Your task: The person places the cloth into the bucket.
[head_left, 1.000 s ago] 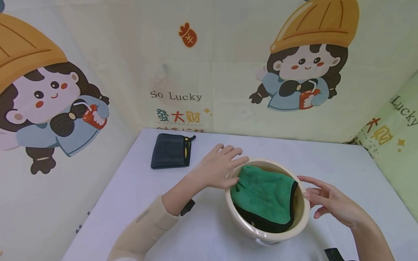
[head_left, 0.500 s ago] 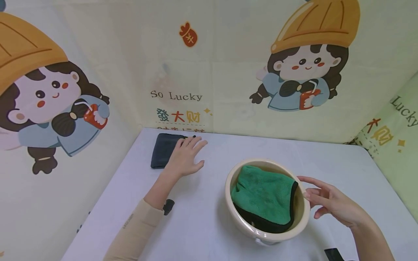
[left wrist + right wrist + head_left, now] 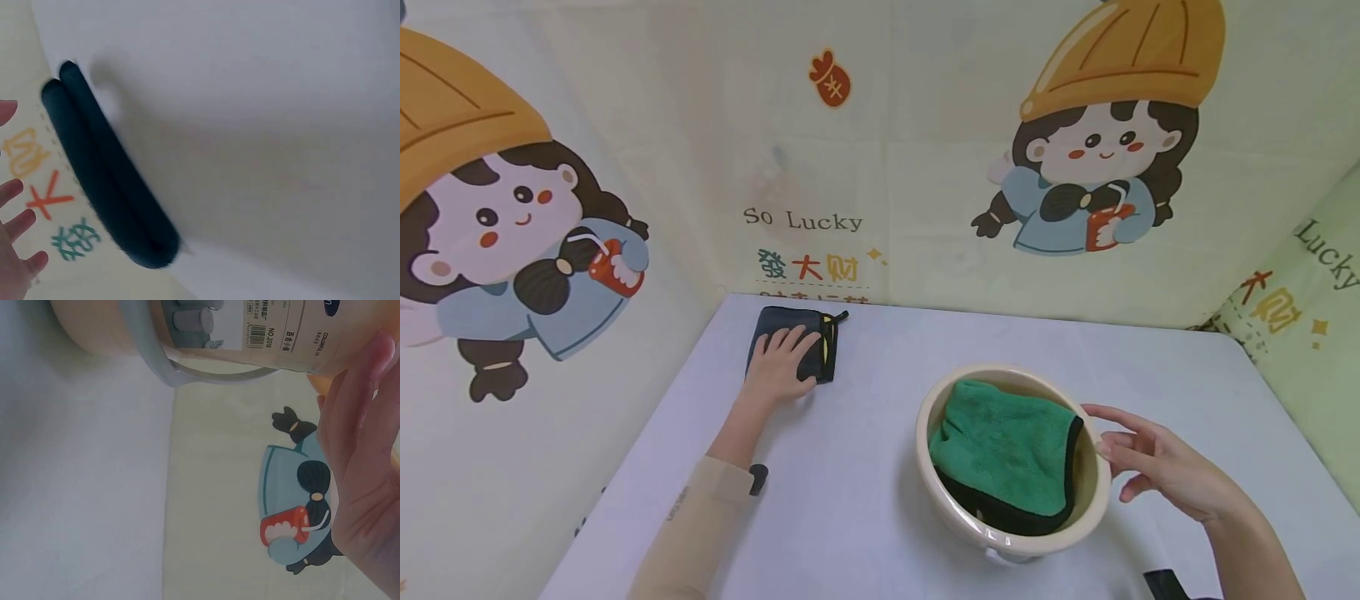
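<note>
In the head view my left hand (image 3: 777,367) lies over a folded dark blue cloth (image 3: 816,365) with a yellow inner edge and a small loop. Its fingers are spread and fairly straight. The left wrist view shows the cloth (image 3: 112,175) edge-on as two thick layers, with my fingertips (image 3: 22,225) at the left edge, apart from it. My right hand (image 3: 1165,471) touches the right side of a cream bucket (image 3: 923,442) near the rim, fingers loosely bent. A green cloth (image 3: 1011,450) with black edging lies inside the bucket.
The bucket's label (image 3: 275,328) and grey handle (image 3: 219,378) show in the right wrist view. Everything stands on a white table (image 3: 865,500). Behind and beside it hangs a printed wall covering (image 3: 925,183) with cartoon figures.
My left hand has left the bucket's rim and moved left and down onto the dark blue cloth. The right hand, the bucket and the green cloth have stayed in place.
</note>
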`<state>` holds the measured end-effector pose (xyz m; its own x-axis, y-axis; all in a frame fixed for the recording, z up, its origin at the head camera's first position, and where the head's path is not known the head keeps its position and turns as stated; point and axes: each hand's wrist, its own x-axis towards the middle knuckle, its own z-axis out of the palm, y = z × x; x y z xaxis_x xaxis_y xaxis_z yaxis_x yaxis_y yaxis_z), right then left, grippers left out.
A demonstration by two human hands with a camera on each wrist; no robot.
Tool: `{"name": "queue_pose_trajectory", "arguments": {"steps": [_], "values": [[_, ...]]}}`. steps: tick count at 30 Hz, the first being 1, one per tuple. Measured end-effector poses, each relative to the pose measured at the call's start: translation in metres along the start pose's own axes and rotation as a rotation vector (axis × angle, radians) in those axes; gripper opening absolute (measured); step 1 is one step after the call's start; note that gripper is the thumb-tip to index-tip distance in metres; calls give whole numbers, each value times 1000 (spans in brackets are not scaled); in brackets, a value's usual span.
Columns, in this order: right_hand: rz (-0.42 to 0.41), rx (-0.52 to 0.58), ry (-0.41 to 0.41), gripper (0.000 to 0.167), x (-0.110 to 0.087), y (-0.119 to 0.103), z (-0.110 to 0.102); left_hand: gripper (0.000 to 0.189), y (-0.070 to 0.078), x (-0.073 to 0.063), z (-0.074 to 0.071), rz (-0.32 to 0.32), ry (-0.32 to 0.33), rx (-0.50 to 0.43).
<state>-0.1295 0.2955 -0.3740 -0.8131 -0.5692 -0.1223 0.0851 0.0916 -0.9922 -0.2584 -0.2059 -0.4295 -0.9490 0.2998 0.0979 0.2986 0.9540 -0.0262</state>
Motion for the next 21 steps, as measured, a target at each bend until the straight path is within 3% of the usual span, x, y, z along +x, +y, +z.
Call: {"name": "queue_pose_trajectory", "arguments": {"steps": [7, 21], "values": [[0, 3, 2, 51, 0, 1, 0, 72, -23, -1, 18, -69, -95, -38], [-6, -4, 15, 51, 0, 2, 0, 74, -34, 5, 35, -124, -174, -43]]}}
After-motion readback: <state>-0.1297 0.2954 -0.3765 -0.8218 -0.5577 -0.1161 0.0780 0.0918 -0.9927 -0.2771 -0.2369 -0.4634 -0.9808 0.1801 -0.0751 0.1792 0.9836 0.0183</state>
